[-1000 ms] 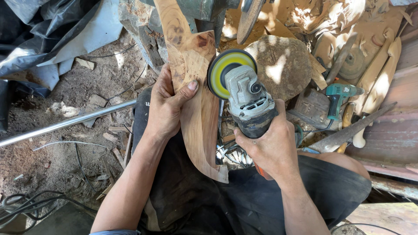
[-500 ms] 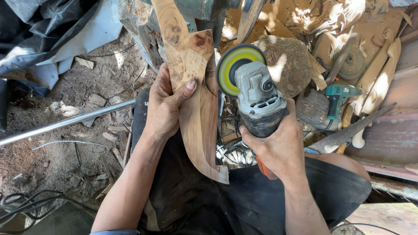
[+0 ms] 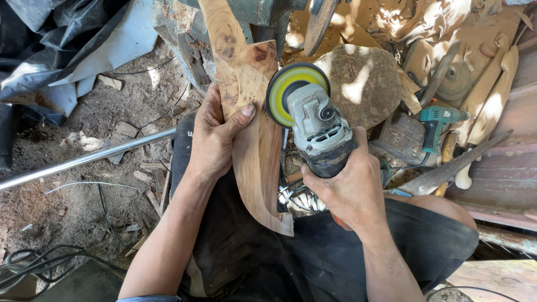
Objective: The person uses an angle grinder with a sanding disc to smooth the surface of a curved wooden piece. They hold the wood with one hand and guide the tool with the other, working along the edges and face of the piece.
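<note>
My left hand (image 3: 214, 136) grips a long curved piece of carved wood (image 3: 258, 162) that runs from the top of the view down to my lap, thumb pressed on its face. My right hand (image 3: 349, 187) holds a grey angle grinder (image 3: 319, 131) by its body. The grinder's yellow-rimmed sanding disc (image 3: 291, 95) sits against the right edge of the wood, just right of my left thumb.
A round wooden stump (image 3: 363, 84) stands behind the grinder. A teal power drill (image 3: 439, 126) and several wooden offcuts lie at right. A metal pipe (image 3: 84, 159) crosses the dirt floor at left, with black plastic sheeting (image 3: 56, 50) behind and cables (image 3: 33, 260) at bottom left.
The grinder and my right hand have shifted slightly down and right along the wood's edge. My left hand keeps its grip on the wood.
</note>
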